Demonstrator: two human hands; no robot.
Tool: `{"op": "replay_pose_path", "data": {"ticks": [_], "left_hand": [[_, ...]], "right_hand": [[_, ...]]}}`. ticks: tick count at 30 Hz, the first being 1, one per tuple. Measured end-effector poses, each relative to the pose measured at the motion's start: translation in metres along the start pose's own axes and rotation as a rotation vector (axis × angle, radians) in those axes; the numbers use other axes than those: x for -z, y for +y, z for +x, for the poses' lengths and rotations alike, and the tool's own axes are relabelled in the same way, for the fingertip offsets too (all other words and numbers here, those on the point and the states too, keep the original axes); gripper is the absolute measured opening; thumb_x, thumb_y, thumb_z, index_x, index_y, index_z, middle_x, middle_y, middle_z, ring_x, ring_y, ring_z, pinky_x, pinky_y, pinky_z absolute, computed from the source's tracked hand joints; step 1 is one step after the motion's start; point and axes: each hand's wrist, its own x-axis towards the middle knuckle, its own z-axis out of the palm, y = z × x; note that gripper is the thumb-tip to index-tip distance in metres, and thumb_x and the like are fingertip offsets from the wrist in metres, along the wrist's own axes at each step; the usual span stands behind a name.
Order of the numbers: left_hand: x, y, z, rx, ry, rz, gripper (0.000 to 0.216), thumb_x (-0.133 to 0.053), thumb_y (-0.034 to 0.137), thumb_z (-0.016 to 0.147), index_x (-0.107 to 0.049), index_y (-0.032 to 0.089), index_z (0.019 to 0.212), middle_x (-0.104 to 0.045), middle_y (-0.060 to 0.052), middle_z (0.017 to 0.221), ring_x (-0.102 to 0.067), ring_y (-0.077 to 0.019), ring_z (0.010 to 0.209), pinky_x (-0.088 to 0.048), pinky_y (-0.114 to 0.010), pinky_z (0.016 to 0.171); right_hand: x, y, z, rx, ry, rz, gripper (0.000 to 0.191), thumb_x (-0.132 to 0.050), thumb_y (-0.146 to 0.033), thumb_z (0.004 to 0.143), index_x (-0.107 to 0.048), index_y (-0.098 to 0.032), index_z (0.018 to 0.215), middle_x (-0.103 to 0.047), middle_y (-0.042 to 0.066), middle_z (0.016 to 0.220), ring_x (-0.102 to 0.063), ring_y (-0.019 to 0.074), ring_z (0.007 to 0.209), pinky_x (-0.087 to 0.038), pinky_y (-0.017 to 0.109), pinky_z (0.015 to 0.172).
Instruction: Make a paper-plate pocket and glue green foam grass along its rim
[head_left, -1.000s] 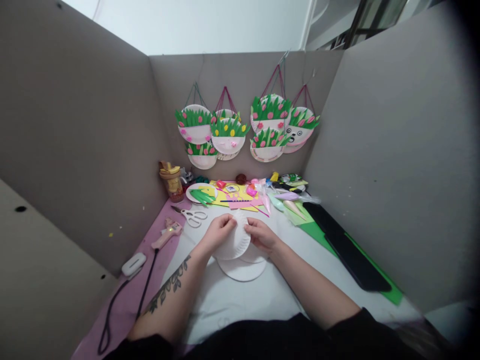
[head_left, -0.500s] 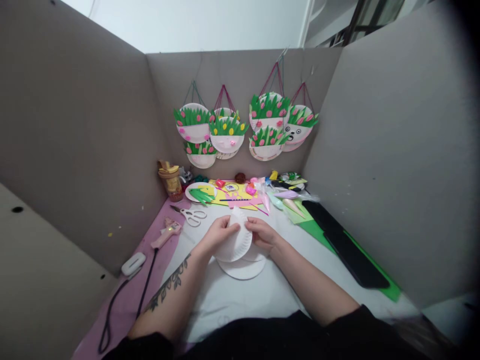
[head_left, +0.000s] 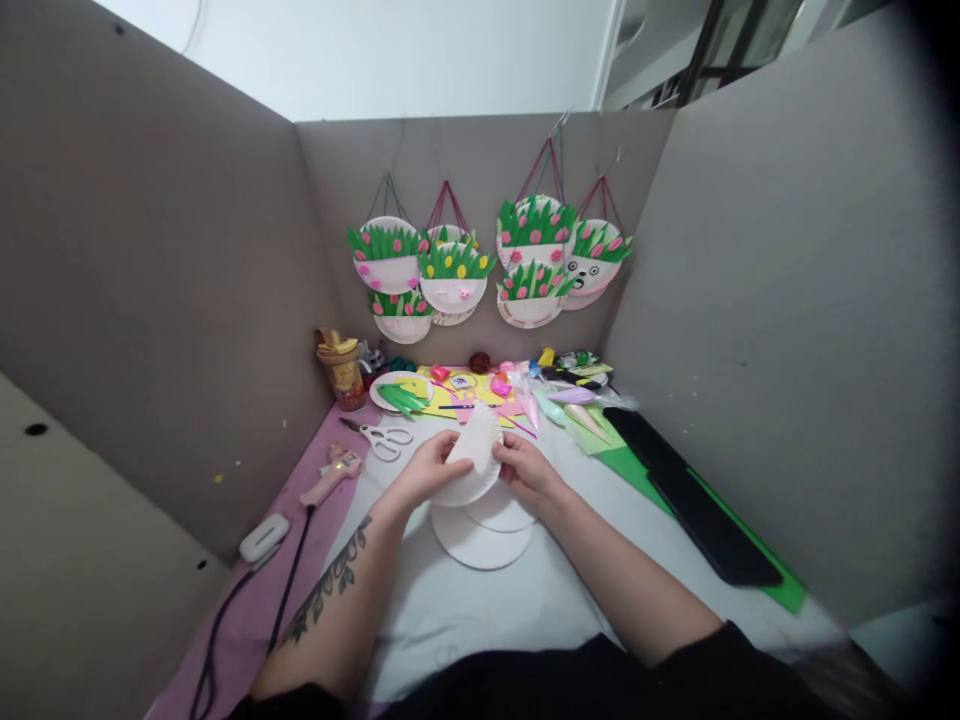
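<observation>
A white paper plate piece (head_left: 476,460) with a straight cut side and a fluted rim is tilted up between my hands. My left hand (head_left: 427,470) is closed on its left side, thumb across the front. Pinching the fluted edge from the right is my right hand (head_left: 529,472), its fingertips partly behind the piece. Just below my right hand is another white plate piece (head_left: 504,514); whether it is held or resting cannot be made out. Under these, a round white paper plate (head_left: 480,550) lies on the white table cover.
White-handled scissors (head_left: 384,440) and a pink glue gun (head_left: 330,478) lie left. Behind are a plate with green paper strips (head_left: 401,398), coloured paper and clay bags. A black board (head_left: 705,510) lies right. Decorated plates (head_left: 454,275) hang on the back partition.
The held plate piece has risen slightly and turned, separating more from the pieces below. Both hands keep their grip. The view has tilted a little upward.
</observation>
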Motion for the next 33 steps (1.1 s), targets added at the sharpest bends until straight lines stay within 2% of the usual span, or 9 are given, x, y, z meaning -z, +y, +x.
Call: {"op": "replay_pose_path", "data": {"ticks": [2, 4, 9, 14, 18, 24, 33], "left_hand": [[0.01, 0.0, 0.003, -0.029, 0.114, 0.171, 0.042, -0.074, 0.029, 0.06, -0.065, 0.015, 0.098, -0.068, -0.007, 0.098, -0.062, -0.0219, 0.088, -0.047, -0.03, 0.077], [0.016, 0.0, 0.005, -0.004, 0.228, 0.171, 0.04, -0.074, 0.029, 0.06, -0.064, 0.015, 0.096, -0.068, -0.007, 0.091, -0.062, -0.0201, 0.079, -0.048, -0.03, 0.072], [0.015, 0.005, 0.007, 0.01, 0.326, -0.173, 0.036, -0.071, 0.032, 0.062, -0.059, 0.014, 0.092, -0.068, -0.006, 0.083, -0.061, -0.0156, 0.071, -0.046, -0.025, 0.063], [0.016, 0.008, 0.006, -0.057, 0.421, -0.141, 0.025, -0.068, 0.032, 0.066, -0.065, 0.014, 0.083, -0.066, -0.003, 0.074, -0.055, -0.0122, 0.064, -0.042, -0.022, 0.059], [0.016, 0.007, 0.007, -0.054, 0.424, -0.184, 0.028, -0.069, 0.034, 0.066, -0.067, 0.013, 0.085, -0.069, -0.004, 0.078, -0.057, -0.0135, 0.067, -0.042, -0.023, 0.061], [0.009, 0.002, 0.009, -0.01, 0.281, -0.296, 0.044, -0.077, 0.033, 0.058, -0.066, 0.012, 0.095, -0.071, -0.011, 0.096, -0.063, -0.0216, 0.083, -0.047, -0.029, 0.072], [0.008, 0.002, 0.008, 0.015, 0.304, -0.263, 0.041, -0.074, 0.03, 0.06, -0.065, 0.012, 0.096, -0.071, -0.01, 0.096, -0.064, -0.0212, 0.084, -0.048, -0.029, 0.071]], "right_hand": [[0.002, 0.0, 0.005, 0.103, 0.126, 0.046, 0.035, -0.082, -0.026, 0.058, -0.066, -0.02, 0.089, -0.071, 0.001, 0.083, -0.064, 0.0161, 0.072, -0.051, 0.028, 0.068], [0.004, 0.0, 0.008, 0.149, 0.193, 0.092, 0.039, -0.082, -0.023, 0.056, -0.065, -0.023, 0.092, -0.071, 0.0, 0.088, -0.065, 0.0168, 0.079, -0.052, 0.029, 0.072], [0.006, 0.001, 0.006, 0.106, 0.181, 0.11, 0.039, -0.082, -0.019, 0.055, -0.065, -0.024, 0.089, -0.071, -0.002, 0.087, -0.064, 0.0151, 0.078, -0.052, 0.027, 0.07], [0.004, -0.002, 0.003, 0.16, 0.209, 0.041, 0.034, -0.082, -0.025, 0.056, -0.067, -0.023, 0.086, -0.07, -0.002, 0.082, -0.062, 0.0131, 0.073, -0.05, 0.022, 0.063], [0.003, -0.005, 0.004, 0.196, 0.234, 0.008, 0.036, -0.085, -0.028, 0.053, -0.07, -0.022, 0.085, -0.071, 0.0, 0.082, -0.061, 0.0135, 0.072, -0.05, 0.023, 0.063], [0.004, -0.005, 0.005, 0.195, 0.253, 0.017, 0.036, -0.085, -0.029, 0.051, -0.07, -0.023, 0.084, -0.072, 0.0, 0.083, -0.062, 0.0144, 0.074, -0.05, 0.025, 0.066], [0.006, -0.003, 0.006, 0.192, 0.262, -0.035, 0.033, -0.083, -0.029, 0.053, -0.068, -0.022, 0.082, -0.071, 0.001, 0.083, -0.062, 0.0155, 0.074, -0.049, 0.027, 0.065]]}}
